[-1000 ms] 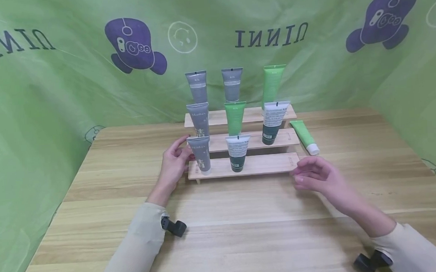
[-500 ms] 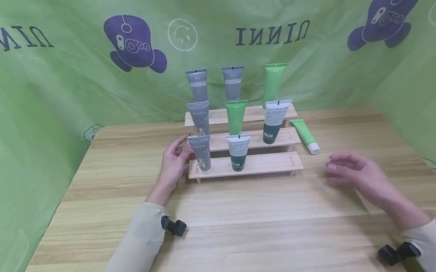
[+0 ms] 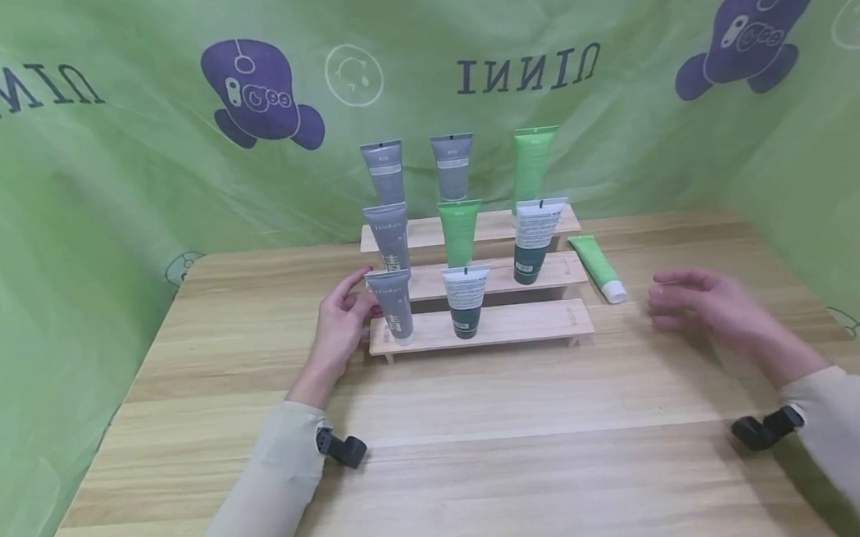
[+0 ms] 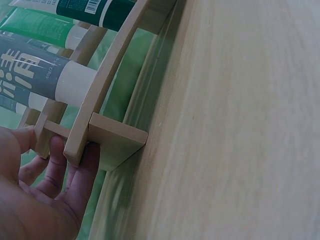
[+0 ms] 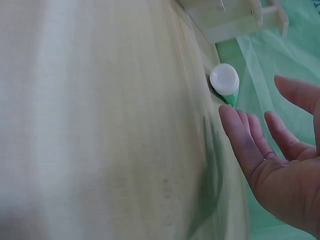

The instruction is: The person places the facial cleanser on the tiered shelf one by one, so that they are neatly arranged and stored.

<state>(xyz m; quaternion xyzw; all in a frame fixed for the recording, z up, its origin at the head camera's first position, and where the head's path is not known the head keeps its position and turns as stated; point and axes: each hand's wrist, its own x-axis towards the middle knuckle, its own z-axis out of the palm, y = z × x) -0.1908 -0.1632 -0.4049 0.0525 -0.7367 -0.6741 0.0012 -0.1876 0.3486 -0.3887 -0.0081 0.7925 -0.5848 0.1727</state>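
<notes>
A three-tier wooden display rack [image 3: 515, 322] holds several squeeze tubes standing on their caps. My left hand [image 3: 339, 327] holds the rack's left end, its curled fingers [image 4: 82, 172] against the front plank and the crossbar. The nearest tube to it is a grey one [image 3: 392, 304] with a white cap. Beside that stands a white and dark-green tube [image 3: 466, 299]. On the table right of the rack lies a light-green tube [image 3: 596, 265], its white cap [image 5: 225, 77] facing me. My right hand [image 3: 721, 312] hovers right of this tube, fingers apart, with nothing in it.
A green tube [image 3: 460, 230], a grey tube [image 3: 391, 236] and another white and dark-green tube [image 3: 535, 241] occupy the middle tier. Two grey tubes and a tall green tube [image 3: 534, 163] stand on top. A green printed curtain [image 3: 172, 153] hangs behind the wooden table [image 3: 487, 478].
My right hand has left the rack's front right corner, moving right and then slightly farther back toward the lying tube's side. The left hand stays at the rack.
</notes>
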